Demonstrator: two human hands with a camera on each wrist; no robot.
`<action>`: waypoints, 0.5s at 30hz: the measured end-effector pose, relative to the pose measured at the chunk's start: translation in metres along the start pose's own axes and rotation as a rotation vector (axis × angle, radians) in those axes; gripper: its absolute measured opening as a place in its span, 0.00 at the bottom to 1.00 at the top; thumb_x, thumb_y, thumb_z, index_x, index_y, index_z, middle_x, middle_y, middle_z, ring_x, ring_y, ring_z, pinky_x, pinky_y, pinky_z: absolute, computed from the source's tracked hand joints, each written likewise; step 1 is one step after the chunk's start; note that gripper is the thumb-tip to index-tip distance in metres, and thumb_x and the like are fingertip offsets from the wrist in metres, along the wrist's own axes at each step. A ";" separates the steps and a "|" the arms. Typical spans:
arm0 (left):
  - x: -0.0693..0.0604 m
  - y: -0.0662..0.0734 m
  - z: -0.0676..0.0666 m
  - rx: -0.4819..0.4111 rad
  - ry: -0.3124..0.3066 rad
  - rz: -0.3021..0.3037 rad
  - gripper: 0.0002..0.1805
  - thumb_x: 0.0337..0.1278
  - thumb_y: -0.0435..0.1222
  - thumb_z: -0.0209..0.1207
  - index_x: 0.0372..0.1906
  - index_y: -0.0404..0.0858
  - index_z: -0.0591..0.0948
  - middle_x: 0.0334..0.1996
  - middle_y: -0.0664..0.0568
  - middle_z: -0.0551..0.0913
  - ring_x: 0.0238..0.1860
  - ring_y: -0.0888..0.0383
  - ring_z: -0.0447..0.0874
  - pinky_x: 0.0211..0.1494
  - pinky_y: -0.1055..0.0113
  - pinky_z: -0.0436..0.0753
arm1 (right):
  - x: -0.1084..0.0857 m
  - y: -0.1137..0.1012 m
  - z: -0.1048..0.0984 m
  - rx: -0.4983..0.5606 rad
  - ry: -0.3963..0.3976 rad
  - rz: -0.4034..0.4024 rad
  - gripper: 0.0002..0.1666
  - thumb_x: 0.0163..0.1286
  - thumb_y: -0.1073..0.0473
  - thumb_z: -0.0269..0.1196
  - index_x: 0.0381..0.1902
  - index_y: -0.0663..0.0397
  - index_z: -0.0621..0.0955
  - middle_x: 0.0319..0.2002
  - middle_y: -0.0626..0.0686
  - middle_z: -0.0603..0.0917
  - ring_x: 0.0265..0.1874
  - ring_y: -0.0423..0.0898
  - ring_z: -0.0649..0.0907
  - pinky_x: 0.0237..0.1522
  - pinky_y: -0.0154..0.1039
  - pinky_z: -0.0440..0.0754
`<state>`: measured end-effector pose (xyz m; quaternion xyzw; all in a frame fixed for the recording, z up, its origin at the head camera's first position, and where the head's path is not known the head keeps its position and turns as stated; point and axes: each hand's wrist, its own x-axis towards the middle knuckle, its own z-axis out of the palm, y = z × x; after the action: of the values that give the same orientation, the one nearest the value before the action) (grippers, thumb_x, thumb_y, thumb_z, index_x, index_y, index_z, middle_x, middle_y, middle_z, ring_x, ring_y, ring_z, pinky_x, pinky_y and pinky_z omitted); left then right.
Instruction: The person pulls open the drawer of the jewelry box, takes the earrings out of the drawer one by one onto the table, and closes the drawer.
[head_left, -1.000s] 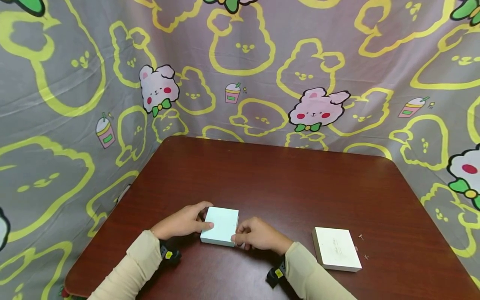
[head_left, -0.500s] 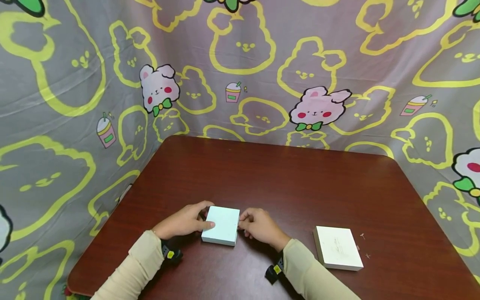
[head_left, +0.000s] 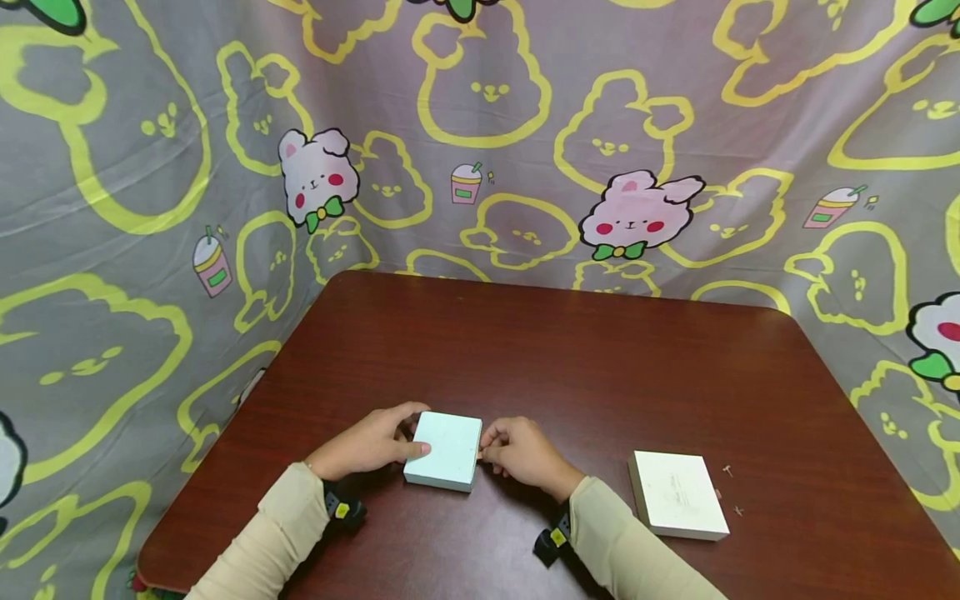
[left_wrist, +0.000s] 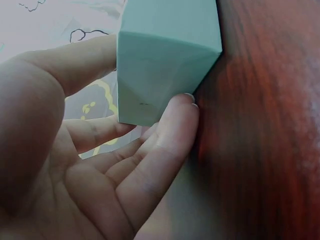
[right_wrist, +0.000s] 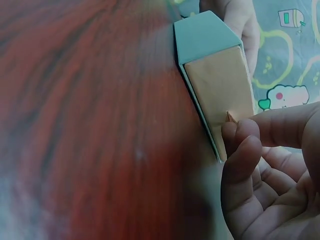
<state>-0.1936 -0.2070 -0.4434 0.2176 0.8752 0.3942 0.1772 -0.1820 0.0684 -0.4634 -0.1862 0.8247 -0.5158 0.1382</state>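
Observation:
A pale mint-green drawer box lies flat on the table. My left hand grips its left side, thumb on the top face. In the left wrist view, fingers reach around the plain green end. On the right, my right hand is at the box's tan inner end, which sits within the green sleeve. Thumb and finger pinch a small tan pull tab on that end; most of the tab is hidden by the fingertips.
A cream-white box with faint print lies to the right, beyond my right sleeve. Beside it are small twig-like bits. The reddish-brown table meets a patterned cloth at the back and sides.
My right hand has moved from the box's near right corner up to the middle of its right side and taken hold of the pull tab. The left hand keeps its grip.

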 end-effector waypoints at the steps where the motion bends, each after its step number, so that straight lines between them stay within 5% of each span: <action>1: 0.000 0.000 0.000 -0.002 0.001 -0.003 0.33 0.60 0.48 0.65 0.66 0.39 0.70 0.40 0.51 0.78 0.30 0.57 0.79 0.29 0.61 0.80 | -0.001 0.000 -0.001 -0.003 0.001 0.002 0.05 0.59 0.71 0.63 0.28 0.57 0.81 0.20 0.51 0.81 0.15 0.42 0.78 0.16 0.37 0.77; 15: 0.000 -0.001 0.000 0.004 0.001 -0.004 0.33 0.59 0.49 0.65 0.66 0.41 0.70 0.40 0.51 0.78 0.30 0.56 0.78 0.30 0.60 0.79 | -0.012 0.004 -0.011 -0.006 0.009 0.028 0.06 0.59 0.72 0.62 0.27 0.58 0.80 0.21 0.52 0.81 0.16 0.43 0.78 0.17 0.37 0.77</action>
<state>-0.1936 -0.2073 -0.4445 0.2160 0.8764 0.3923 0.1773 -0.1765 0.0837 -0.4617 -0.1728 0.8295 -0.5119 0.1412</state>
